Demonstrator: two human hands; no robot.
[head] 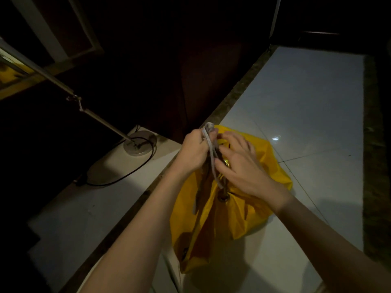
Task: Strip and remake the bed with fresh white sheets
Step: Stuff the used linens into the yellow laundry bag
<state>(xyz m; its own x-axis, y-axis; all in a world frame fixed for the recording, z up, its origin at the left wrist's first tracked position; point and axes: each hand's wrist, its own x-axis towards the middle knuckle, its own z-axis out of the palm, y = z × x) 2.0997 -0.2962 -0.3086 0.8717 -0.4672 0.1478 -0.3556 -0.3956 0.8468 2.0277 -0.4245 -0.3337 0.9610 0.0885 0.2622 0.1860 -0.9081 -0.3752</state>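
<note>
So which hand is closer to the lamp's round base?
Left. The left hand, gripping the grey cord, is just right of the lamp base; the right hand lies farther right, over the yellow bag.

We found no text, label, brand, number or sign that could be read anywhere in the view. The yellow bag was the only likely carrier, and its fabric showed plain, creased and unprinted on every side facing us. The grey cord at the top of the bag bore no tag. The metal eyelet near the bag's middle carried no stamp we could make out. Left of the bag, the round lamp base showed no marking, and the dark surfaces beyond the bag were too dim for us to tell.
</note>
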